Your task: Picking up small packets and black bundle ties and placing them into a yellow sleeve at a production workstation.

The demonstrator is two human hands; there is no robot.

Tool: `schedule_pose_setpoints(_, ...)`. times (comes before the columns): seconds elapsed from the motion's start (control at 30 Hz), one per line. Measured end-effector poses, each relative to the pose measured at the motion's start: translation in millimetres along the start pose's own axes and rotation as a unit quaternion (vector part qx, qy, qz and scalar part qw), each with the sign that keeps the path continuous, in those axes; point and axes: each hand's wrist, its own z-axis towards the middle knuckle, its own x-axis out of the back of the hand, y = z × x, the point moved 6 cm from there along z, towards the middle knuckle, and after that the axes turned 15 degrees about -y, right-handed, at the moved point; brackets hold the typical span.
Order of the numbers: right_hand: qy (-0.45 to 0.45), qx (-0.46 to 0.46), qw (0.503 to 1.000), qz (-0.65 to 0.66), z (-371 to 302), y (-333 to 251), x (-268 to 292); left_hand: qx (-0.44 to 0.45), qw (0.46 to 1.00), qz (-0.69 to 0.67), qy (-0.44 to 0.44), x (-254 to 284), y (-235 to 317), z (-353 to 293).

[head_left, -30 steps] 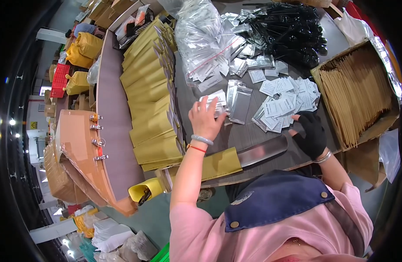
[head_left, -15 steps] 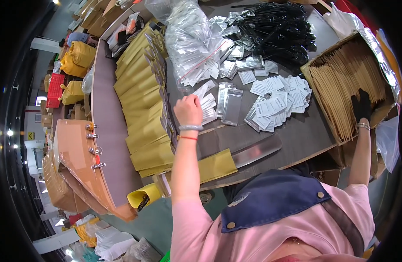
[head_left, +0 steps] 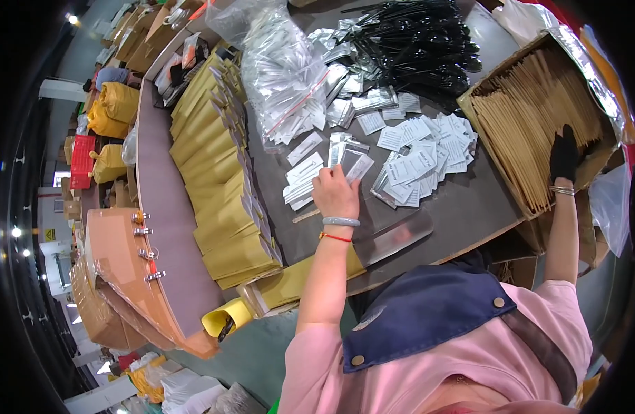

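My bare left hand [head_left: 337,193] is closed at the fingertips on a slim pale packet [head_left: 359,165]. It is over a small pile of silver-and-clear packets [head_left: 339,146], so how many it grips is partly hidden. White slim packets [head_left: 301,181] lie just left of this hand. To its right are scattered white printed sachets [head_left: 415,162]. My right hand [head_left: 564,157], in a black glove, reaches into an open carton [head_left: 519,196] at the right. Its fingers are pressed together against the brown padded envelopes [head_left: 531,114] standing in rows there; the exact grip is hard to see.
Olive-yellow envelopes [head_left: 210,165] lie overlapped along the left. A clear bag of white packets [head_left: 283,76] and black glossy long-handled items [head_left: 417,48] are at the back. A metal plate [head_left: 400,234] with a yellow sleeve [head_left: 290,283] lies along the front edge.
My left hand has moved right and slightly down, from beside the white slim packets onto the silver-and-clear pile. My right hand stays in the carton, its fingers closer together. The whole view has shifted slightly.
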Motion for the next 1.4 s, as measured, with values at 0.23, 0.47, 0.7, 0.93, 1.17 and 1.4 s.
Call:
schedule_pose_setpoints(0.23,0.016,0.174,0.936,0.305,-1,-157,48,0.031,0.997,-0.068,-0.025,-3,-17,7)
schedule_pose_setpoints(0.47,-0.061,0.307,0.936,0.163,14,-294,32,0.008,0.921,-0.352,-0.168,15,-10,-48)
schedule_pose_setpoints(0.7,0.01,0.378,0.925,0.038,86,-372,-3,-0.155,0.964,-0.165,-0.142,14,38,-85)
schedule_pose_setpoints(0.93,-0.05,0.364,0.922,-0.125,102,-406,-11,-0.173,0.965,-0.198,-0.02,3,69,-17)
schedule_pose_setpoints(1.17,-0.105,0.356,0.879,-0.301,85,-421,13,-0.146,0.974,-0.157,-0.07,-14,56,-1)
schedule_pose_setpoints(1.4,-0.009,0.565,0.813,0.142,-19,-355,60,-0.136,0.956,-0.235,-0.108,22,20,-66)
